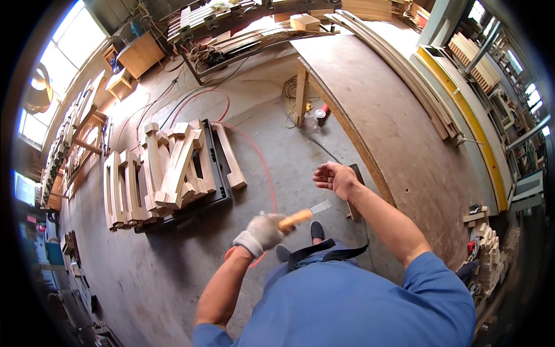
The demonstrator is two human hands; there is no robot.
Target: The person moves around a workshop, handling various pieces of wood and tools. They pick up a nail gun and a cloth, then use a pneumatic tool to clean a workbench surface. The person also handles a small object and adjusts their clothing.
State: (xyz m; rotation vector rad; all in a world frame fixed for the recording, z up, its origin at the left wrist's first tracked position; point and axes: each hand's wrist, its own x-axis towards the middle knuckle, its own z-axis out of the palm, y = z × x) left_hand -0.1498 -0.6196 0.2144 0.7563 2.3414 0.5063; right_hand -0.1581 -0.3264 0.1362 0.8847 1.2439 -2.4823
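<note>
A worker in a blue shirt (pixel 358 306) stands on a concrete workshop floor (pixel 144 277), seen from a head-worn camera. The gloved left hand (pixel 261 231) is clenched round the orange wooden handle of a flat-bladed scraper (pixel 303 215), blade pointing right at about waist height, above the worker's dark shoes (pixel 317 230). The bare right hand (pixel 335 178) hangs open, grasping nothing, fingers loosely curled and palm turned up, just beyond the blade tip, forearm bent across the body. Judging from this pose, the tool is best kept low and angled away from the empty hand, with a firm grip on the handle. An orange hose (pixel 263 165) loops over the floor past the feet. Further left, a stack of pale wooden frame parts (pixel 167 173) rests on a dark pallet (pixel 217 199). To the right runs a long plywood workbench (pixel 393 133), with small wood blocks (pixel 483 231) piled at its near end and long timber strips (pixel 404 69) along its far side.
</note>
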